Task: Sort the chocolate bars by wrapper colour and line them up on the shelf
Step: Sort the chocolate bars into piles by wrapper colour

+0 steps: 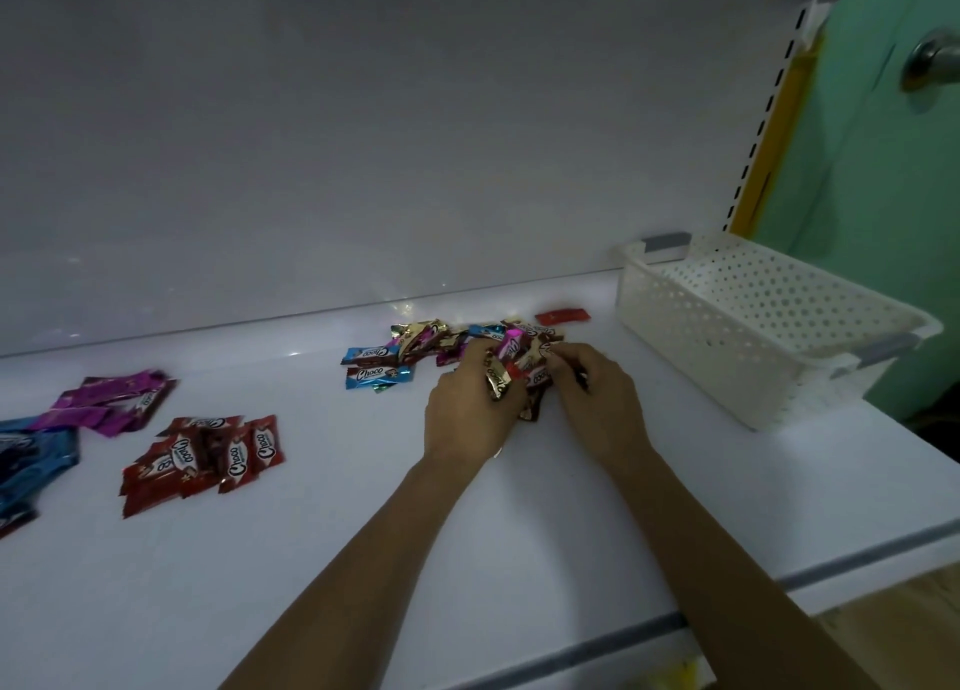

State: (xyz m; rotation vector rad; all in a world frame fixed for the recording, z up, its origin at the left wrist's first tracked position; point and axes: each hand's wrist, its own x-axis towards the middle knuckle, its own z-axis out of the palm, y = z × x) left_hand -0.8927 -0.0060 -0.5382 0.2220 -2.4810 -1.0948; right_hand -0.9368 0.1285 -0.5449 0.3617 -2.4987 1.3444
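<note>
Head | left hand (467, 411) grips gold bar (497, 381) | right hand (597, 403) pinches mixed pile (431, 338)

Dim, soft view (edges bowed, blurred)

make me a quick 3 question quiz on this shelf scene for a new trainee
1. True or false: the white basket stands left of the mixed pile.
2. Which colour of sorted pile lies nearest the mixed pile? A purple, B red, C blue.
3. Fill in: the left hand and the right hand both grip bars in the ___ pile.

Key
1. False: the white basket stands right of the mixed pile.
2. B, the red pile.
3. mixed
</note>
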